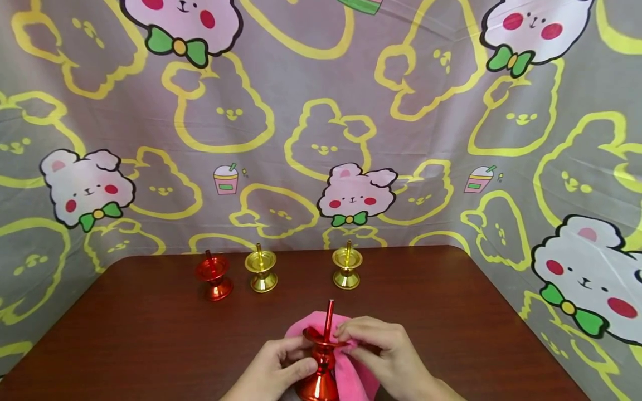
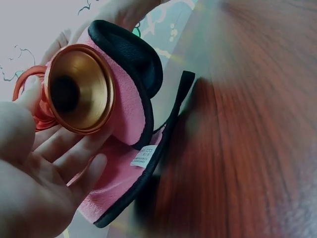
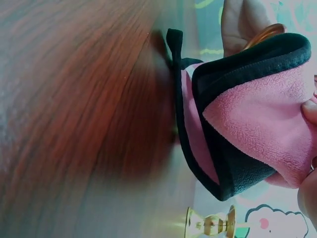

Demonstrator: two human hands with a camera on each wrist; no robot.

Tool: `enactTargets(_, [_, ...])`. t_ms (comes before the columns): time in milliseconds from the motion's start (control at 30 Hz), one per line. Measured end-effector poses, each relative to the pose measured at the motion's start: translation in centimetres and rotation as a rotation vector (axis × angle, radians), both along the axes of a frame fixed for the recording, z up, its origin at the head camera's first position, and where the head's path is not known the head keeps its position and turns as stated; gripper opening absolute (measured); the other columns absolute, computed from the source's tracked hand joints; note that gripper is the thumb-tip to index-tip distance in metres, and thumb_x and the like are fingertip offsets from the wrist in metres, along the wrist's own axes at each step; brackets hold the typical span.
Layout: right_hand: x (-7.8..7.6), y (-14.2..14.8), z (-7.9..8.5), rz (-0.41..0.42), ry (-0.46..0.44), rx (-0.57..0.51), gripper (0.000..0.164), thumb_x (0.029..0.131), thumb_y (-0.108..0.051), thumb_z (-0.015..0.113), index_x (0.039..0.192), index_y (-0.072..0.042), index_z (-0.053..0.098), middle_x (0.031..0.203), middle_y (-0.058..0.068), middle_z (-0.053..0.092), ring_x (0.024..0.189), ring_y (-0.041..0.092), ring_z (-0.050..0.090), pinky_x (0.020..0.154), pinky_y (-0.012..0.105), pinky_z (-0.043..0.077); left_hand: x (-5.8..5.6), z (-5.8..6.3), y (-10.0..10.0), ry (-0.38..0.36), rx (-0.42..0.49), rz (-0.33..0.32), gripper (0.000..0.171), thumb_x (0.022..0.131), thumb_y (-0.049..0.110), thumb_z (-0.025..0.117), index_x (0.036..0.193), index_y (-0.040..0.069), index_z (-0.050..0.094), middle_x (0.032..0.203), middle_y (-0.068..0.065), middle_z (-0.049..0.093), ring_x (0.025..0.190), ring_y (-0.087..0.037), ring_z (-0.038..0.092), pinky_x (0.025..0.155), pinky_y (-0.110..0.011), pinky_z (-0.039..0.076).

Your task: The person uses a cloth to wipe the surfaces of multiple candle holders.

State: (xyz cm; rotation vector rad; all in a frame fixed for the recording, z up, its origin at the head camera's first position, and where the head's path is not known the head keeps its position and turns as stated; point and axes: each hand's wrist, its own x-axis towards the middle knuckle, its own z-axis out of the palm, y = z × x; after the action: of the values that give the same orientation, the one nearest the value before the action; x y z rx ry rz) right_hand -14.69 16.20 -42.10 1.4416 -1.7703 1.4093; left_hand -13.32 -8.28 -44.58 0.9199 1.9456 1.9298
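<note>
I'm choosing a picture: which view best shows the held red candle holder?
The head view: the red candle holder shows its spike, dish and flared base, though the left hand hides part. The left wrist view faces its hollow underside; the right wrist view shows little of it beyond the cloth.

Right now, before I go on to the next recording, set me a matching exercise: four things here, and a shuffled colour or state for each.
Things:
1. Cloth
2. Left hand
3. Right hand
4. Table

Colours and states:
A. Grips the near red holder
B. Reddish brown with a grain
C. Pink with dark edging
D. Pinches the pink fabric

Pairs: 1-C, 2-A, 3-D, 4-B
</note>
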Motion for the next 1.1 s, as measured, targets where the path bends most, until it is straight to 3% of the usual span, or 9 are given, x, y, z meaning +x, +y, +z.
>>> enactTargets(100, [0.0, -0.1, 0.2, 0.015, 0.018, 0.001, 0.044, 0.07, 0.025, 0.074, 0.107, 0.0, 0.07, 0.099, 0.016, 0.071, 0.093, 0.026, 0.067, 0.083, 0.03, 0.056, 0.1, 0.1, 0.1, -0.031, 0.016, -0.032, 0.037, 0.101, 0.013, 0.062, 0.125, -0.015, 0.059, 0.105, -0.015, 0.073, 0.089, -0.008, 0.067, 0.078, -0.024, 0.055])
enactTargets(233, [0.3, -0.4, 0.7, 0.019, 0.042, 0.019, 0.041, 0.072, 0.023, 0.074, 0.105, -0.001, 0.069, 0.098, 0.015, 0.071, 0.092, 0.026, 0.067, 0.083, 0.03, 0.056, 0.4, 0.3, 0.3, -0.041, 0.012, -0.024, 0.036, 0.099, 0.013, 0.065, 0.122, -0.014, 0.061, 0.104, -0.014, 0.074, 0.087, -0.008, 0.067, 0.077, -0.024, 0.055])
enactTargets(500, [0.5, -0.5, 0.8, -0.028, 0.032, 0.034, 0.043, 0.069, 0.021, 0.079, 0.104, -0.002, 0.07, 0.095, 0.011, 0.071, 0.09, 0.023, 0.067, 0.082, 0.027, 0.056, 0.6, 0.3, 0.5, 0.004, -0.015, 0.059, 0.028, 0.096, 0.01, 0.068, 0.115, -0.01, 0.068, 0.098, -0.007, 0.075, 0.084, -0.008, 0.067, 0.075, -0.025, 0.055])
enactTargets(767, [0.2, -0.8, 0.9, -0.061, 0.171, 0.088, 0.028, 0.077, 0.01, 0.08, 0.101, -0.002, 0.071, 0.093, 0.009, 0.072, 0.087, 0.02, 0.068, 0.084, 0.027, 0.055, 1.1, 0.3, 0.6, -0.003, -0.095, 0.165, 0.029, 0.092, 0.017, 0.075, 0.111, -0.004, 0.073, 0.096, -0.002, 0.075, 0.083, -0.009, 0.067, 0.075, -0.024, 0.055])
enactTargets(900, [0.1, -0.7, 0.8, -0.075, 0.18, 0.133, 0.022, 0.082, 0.005, 0.079, 0.101, -0.003, 0.072, 0.094, 0.007, 0.073, 0.086, 0.017, 0.068, 0.085, 0.026, 0.054, 1.2, 0.3, 0.8, 0.057, -0.132, 0.217, 0.026, 0.09, 0.018, 0.077, 0.108, -0.001, 0.075, 0.091, 0.0, 0.075, 0.079, -0.006, 0.065, 0.071, -0.024, 0.054])
enactTargets(1100, [0.0, -0.8, 0.9, -0.105, 0.179, 0.192, 0.023, 0.082, 0.005, 0.079, 0.1, -0.006, 0.072, 0.094, 0.003, 0.072, 0.086, 0.014, 0.068, 0.085, 0.025, 0.054, 1.0, 0.2, 0.8, 0.185, -0.212, 0.292, 0.025, 0.088, 0.024, 0.079, 0.104, 0.005, 0.077, 0.088, 0.005, 0.074, 0.075, -0.002, 0.063, 0.066, -0.024, 0.053])
